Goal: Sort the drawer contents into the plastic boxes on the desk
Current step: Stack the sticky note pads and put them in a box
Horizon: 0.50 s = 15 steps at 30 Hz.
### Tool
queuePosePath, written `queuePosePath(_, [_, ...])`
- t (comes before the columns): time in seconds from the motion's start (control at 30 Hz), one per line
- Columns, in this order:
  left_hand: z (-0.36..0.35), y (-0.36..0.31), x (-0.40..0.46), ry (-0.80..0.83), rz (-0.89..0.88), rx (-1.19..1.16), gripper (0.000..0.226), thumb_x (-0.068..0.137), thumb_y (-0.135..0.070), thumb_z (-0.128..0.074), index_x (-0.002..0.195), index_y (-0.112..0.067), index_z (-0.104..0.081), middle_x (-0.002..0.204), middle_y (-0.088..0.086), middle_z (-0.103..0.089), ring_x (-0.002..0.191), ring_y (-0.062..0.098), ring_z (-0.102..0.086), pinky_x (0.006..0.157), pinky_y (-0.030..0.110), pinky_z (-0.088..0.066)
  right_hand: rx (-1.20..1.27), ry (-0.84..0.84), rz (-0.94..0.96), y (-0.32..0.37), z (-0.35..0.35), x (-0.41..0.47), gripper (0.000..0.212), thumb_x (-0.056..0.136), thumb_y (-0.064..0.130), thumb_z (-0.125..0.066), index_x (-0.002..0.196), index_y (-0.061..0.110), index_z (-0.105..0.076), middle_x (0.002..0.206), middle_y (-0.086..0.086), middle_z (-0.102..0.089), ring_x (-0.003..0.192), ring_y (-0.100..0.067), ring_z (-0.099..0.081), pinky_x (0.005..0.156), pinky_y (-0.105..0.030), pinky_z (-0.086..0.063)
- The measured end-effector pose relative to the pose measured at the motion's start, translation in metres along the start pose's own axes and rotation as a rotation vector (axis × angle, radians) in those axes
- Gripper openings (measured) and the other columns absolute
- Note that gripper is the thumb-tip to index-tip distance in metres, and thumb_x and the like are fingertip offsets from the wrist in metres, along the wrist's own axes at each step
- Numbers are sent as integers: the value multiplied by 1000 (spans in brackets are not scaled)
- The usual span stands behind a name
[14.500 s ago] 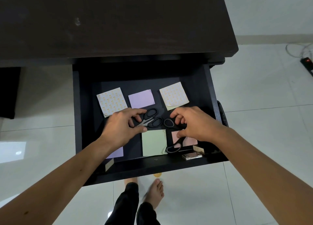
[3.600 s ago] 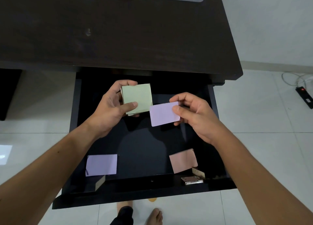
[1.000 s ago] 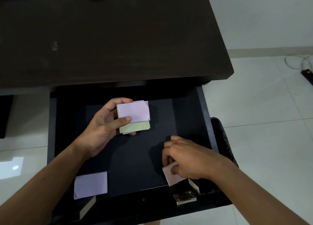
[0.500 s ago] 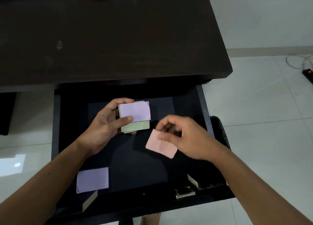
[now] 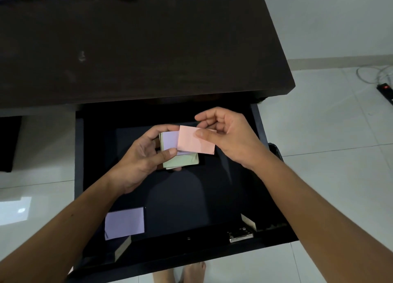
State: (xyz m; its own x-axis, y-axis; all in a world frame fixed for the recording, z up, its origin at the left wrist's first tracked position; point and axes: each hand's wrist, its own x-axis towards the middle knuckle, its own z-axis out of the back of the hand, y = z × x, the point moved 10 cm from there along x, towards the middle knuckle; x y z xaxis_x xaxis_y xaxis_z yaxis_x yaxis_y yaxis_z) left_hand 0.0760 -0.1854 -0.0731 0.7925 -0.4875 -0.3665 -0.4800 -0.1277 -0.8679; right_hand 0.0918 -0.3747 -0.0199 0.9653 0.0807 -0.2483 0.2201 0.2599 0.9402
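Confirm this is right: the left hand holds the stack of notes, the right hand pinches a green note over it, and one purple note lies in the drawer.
Wrong on one point: the note pinched by the right hand is pink, not green, as the head view shows. The left hand does hold the stack, and one purple note lies in the drawer.

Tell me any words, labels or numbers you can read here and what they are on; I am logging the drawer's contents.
None can be read.
The pink note, purple note, green pad and the purple note in the drawer: blank.
The metal hinge on the drawer front: marks too small to read.
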Motion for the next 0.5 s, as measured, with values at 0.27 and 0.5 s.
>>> queuePosePath(0.27, [-7,-5,-1,52,-28,-15,71,87,-6,-73,150,-32,-55,142,14,-64,125,38,-68,89,53,-64,-33,-109,58,5,-1,2,34,82,15,-90,109,27,-72,100,1,-75,94,-13,-73,87,-30,-62])
queuePosePath(0.5, [-8,-5,-7,59,-47,31,68,80,-10,-80,144,-26,-59,140,12,-62,122,35,-69,84,51,-65,-79,-148,81,5,-10,-5,37,77,24,-94,107,27,-72,96,5,-73,90,-15,-71,81,-28,-61])
